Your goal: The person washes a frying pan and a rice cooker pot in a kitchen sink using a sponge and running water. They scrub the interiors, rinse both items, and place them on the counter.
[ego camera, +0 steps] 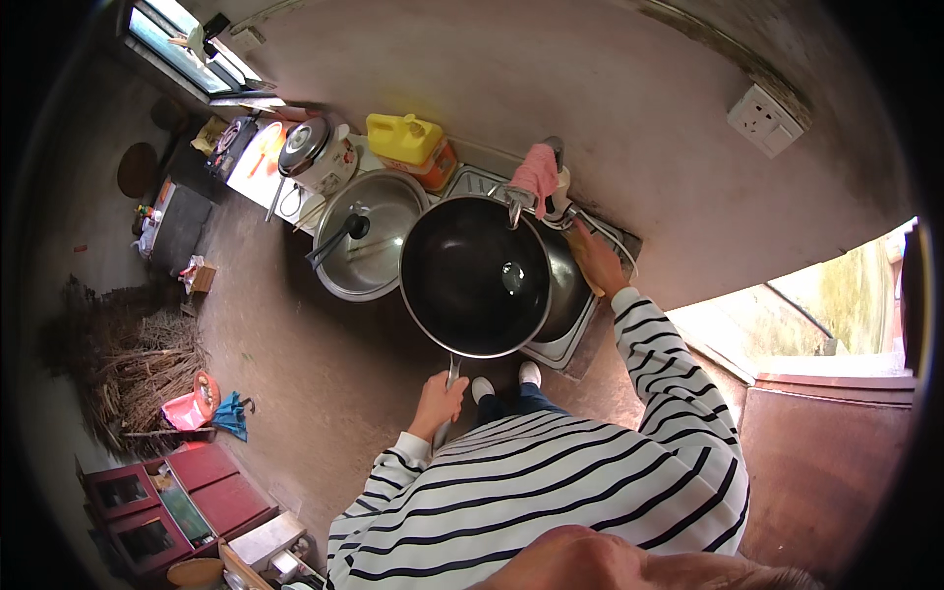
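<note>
My left hand [440, 404] grips the metal handle of a dark wok [472, 284], which lies over the left part of a stainless steel sink [562, 360]. A little water shows inside the wok. Above its far rim is a metal tap [515, 210] with a pink cloth [537, 177] wrapped on it. My right hand [596, 258] is at the sink's right side, beside a pale cable; its fingers are partly hidden, and whether they hold something cannot be told. Left of the wok stands a large steel basin [372, 251] with a black-handled utensil [343, 234] in it.
A yellow jug [410, 147] and a rice cooker [318, 156] stand behind the basin. Farther left is a gas stove [230, 147]. A wall socket [767, 122] is at upper right. Firewood [147, 369] and a red cabinet [177, 501] lie at the left.
</note>
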The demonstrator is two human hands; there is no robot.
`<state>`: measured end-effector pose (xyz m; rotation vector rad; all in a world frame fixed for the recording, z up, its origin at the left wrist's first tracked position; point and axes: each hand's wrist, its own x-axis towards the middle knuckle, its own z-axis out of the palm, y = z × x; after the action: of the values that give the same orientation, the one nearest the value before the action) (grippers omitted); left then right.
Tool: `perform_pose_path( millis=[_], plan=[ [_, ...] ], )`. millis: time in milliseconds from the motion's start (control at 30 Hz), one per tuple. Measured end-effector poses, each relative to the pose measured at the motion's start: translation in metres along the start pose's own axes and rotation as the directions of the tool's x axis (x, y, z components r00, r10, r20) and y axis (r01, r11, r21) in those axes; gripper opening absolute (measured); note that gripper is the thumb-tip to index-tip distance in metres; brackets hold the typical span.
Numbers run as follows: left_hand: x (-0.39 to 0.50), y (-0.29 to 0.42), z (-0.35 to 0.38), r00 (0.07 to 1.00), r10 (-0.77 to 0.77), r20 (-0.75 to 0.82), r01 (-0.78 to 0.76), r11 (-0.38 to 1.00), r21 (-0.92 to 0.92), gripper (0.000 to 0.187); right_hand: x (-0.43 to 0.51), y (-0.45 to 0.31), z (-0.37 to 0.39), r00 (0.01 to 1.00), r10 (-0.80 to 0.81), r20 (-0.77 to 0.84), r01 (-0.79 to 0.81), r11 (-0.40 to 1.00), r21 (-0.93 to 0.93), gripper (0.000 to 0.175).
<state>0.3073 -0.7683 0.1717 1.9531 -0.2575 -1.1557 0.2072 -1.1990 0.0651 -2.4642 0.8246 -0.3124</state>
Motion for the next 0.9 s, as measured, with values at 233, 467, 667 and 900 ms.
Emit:
perform_pose_path(
  millis=[233, 467, 667, 900],
  plan=[
    [-0.016, -0.036, 0.012, 0.972, -0.107, 0.21, 0.161, 0.953, -0.258, 0.028, 0.016, 0.0, 0.011, 0.994, -0.084, 0.071, 0.09, 0.991, -0.095, 0.057],
    [-0.014, -0.066, 0.011, 0.949, -0.107, 0.298, 0.192, 0.943, -0.272, 0.037, 0.02, 0.012, 0.033, 0.985, -0.058, 0.164, 0.093, 0.974, -0.208, 0.046],
    [-0.001, -0.089, 0.009, 0.946, -0.037, 0.321, 0.131, 0.951, -0.278, 0.039, 0.023, 0.011, 0.036, 0.988, -0.052, 0.148, 0.087, 0.967, -0.239, 0.038],
    [0.008, -0.098, 0.0, 0.926, -0.076, 0.37, 0.207, 0.922, -0.327, 0.036, -0.009, -0.011, 0.01, 0.993, 0.019, -0.12, -0.027, 0.997, -0.067, 0.035]
  ],
)
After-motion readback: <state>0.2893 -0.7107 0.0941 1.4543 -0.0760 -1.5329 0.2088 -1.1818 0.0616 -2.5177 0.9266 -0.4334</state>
